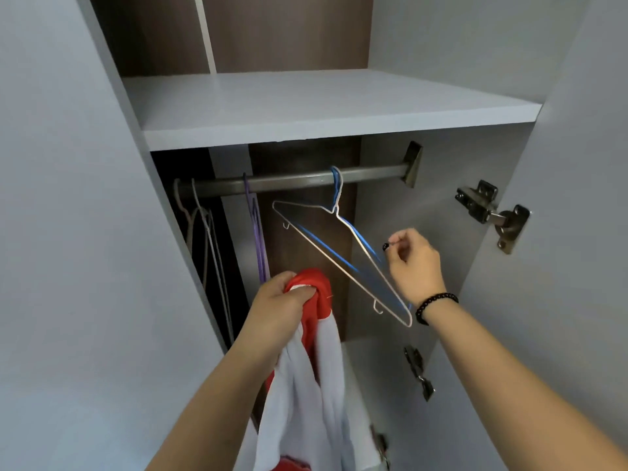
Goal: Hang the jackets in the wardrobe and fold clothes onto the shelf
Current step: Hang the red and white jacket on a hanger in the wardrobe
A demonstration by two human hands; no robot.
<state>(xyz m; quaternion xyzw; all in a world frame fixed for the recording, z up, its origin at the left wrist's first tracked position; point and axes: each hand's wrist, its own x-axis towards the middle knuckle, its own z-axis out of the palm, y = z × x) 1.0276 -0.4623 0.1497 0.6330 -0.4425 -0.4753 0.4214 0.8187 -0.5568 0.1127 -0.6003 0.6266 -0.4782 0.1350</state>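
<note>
Here the left hand (282,297) grips the red-and-white jacket (312,368) bunched below the rail (292,180), while the right hand's (413,263) fingers (399,237) pinch the tilted white hanger (339,256) still hooked on it.

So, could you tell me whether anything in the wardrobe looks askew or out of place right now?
Yes: the white wire hanger on the rail hangs steeply tilted, its right end dropped low beside the right hand, with a blue hanger hooked alongside it. The left hand grips a bunched red and white jacket, not yet hung.
</note>
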